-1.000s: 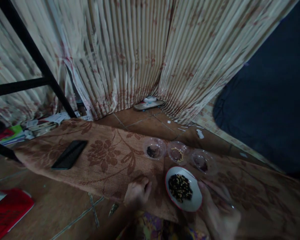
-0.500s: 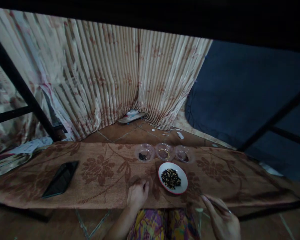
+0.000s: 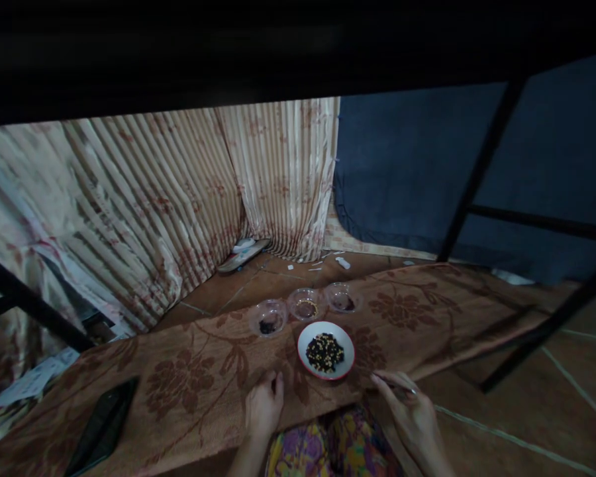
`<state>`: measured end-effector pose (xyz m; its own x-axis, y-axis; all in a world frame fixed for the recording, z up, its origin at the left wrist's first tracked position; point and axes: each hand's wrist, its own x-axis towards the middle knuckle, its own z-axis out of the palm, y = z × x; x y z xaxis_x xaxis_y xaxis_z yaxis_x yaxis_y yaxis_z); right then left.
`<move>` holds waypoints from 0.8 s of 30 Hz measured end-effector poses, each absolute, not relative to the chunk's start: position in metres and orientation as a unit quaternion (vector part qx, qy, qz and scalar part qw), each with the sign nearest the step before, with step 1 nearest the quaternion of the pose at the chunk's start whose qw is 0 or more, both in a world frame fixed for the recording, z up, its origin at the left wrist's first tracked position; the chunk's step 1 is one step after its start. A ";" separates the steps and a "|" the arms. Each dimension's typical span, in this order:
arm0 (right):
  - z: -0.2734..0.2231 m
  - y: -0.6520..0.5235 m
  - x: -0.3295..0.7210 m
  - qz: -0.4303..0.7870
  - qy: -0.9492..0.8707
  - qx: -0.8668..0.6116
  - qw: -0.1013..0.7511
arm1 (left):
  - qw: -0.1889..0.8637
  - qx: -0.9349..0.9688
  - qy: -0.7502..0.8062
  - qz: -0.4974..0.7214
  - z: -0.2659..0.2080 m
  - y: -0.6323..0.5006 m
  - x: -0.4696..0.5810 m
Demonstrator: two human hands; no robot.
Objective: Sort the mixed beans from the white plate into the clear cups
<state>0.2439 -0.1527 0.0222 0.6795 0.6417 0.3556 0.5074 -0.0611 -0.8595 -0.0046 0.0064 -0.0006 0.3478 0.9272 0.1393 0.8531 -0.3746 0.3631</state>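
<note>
Right hand (image 3: 413, 416) pinches a slim metallic tool (image 3: 412, 391), right of a round, red-rimmed white bowl (image 3: 348, 352), I judge for easy reach; left hand (image 3: 263, 405) curled, grip unclear.

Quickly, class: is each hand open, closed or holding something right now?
Left hand: loosely closed, nothing visible held.
Right hand: closed around a thin, silvery, metallic-looking tool.

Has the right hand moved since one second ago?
Yes. Judged against the rightmost clear cup, the right hand has drawn back toward the person and slightly rightward, now apart from the bowl.
</note>
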 end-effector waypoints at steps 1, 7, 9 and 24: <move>0.023 -0.151 0.243 0.069 -0.395 -0.720 0.566 | 0.114 0.813 0.549 0.159 0.000 0.006 -0.005; 0.031 -0.142 0.250 0.106 -0.397 -0.689 0.597 | 0.117 0.809 0.552 0.164 0.000 0.008 -0.005; 0.031 -0.138 0.255 0.104 -0.407 -0.682 0.598 | 0.121 0.803 0.559 0.165 -0.001 0.009 -0.005; 0.045 -0.112 0.268 0.042 -0.458 -0.679 0.571 | 0.143 0.805 0.537 0.208 -0.010 0.011 -0.008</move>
<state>0.2683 -0.1123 0.0451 0.5760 0.6714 0.4662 0.5746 0.0731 -0.8151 -0.0077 0.0110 -0.0104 0.3358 0.9242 0.1818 0.8053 -0.3818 0.4536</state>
